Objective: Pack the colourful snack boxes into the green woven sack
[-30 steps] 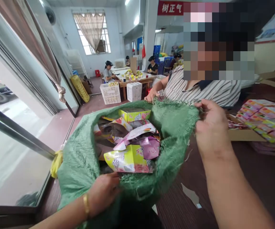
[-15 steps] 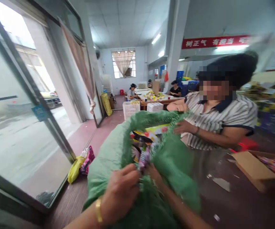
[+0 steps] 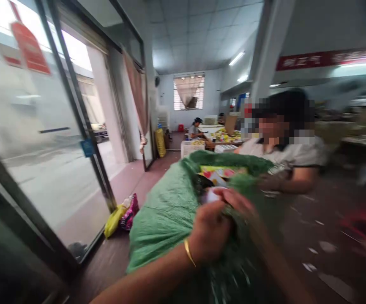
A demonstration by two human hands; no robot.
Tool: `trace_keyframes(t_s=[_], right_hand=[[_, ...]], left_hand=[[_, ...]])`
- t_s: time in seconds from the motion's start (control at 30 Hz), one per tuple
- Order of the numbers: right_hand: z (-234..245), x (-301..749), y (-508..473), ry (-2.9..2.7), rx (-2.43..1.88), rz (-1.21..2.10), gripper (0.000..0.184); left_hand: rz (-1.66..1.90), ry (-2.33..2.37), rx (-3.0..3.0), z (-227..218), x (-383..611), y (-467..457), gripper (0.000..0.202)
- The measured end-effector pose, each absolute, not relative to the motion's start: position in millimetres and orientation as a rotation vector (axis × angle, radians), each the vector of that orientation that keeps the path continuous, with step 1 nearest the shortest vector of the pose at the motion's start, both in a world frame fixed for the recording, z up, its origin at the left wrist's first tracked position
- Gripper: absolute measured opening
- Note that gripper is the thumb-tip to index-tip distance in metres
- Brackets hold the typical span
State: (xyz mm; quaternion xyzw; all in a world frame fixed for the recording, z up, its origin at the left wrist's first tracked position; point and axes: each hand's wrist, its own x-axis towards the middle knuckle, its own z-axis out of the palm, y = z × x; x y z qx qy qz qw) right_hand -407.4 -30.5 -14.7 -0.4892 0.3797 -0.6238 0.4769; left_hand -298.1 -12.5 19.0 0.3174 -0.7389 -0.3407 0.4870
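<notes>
A big green woven sack (image 3: 167,211) stands in front of me, stuffed with colourful paper packaging (image 3: 221,172) that shows at its mouth. My left hand (image 3: 210,230), with a gold bangle on the wrist, is closed on the sack's near rim. My right hand (image 3: 241,204) is bunched on the same rim just beside it, blurred by motion. Across the sack a person in a striped shirt (image 3: 292,156) holds the far rim with a hand (image 3: 267,181).
A glass door and window wall (image 3: 43,160) run along the left. Yellow and pink bags (image 3: 121,215) lie on the floor by the door frame. Other people sit at a table (image 3: 214,137) further back. Paper scraps dot the dark surface (image 3: 325,249) at right.
My right hand came from the sack's right rim to meet my left hand at the near rim, gathering the mouth. The view has lifted and swung, and the sack's mouth has narrowed.
</notes>
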Motion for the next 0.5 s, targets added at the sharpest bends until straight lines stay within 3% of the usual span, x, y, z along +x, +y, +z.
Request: trace_keyframes(t_s=[0.1, 0.2, 0.3, 0.5], right_hand=[[8.9, -434.2, -33.9, 0.866, -0.920, -1.640, 0.052], [19.0, -449.3, -45.4, 0.874, -0.804, -1.848, 0.055], [17.1, -459.2, -61.7, 1.039, -0.995, -1.914, 0.052], [11.1, -486.6, -77.6, 1.285, -1.415, -1.863, 0.043]], left_hand=[[-0.868, -1.772, 0.847, 12.4, -305.9, -29.6, 0.009], [-1.012, -1.826, 0.886, -0.9, -310.7, -41.2, 0.051], [-1.057, -1.792, 0.837, -7.5, -326.6, -57.3, 0.073], [-1.004, -1.888, 0.561, -4.1, -383.9, -112.2, 0.087]])
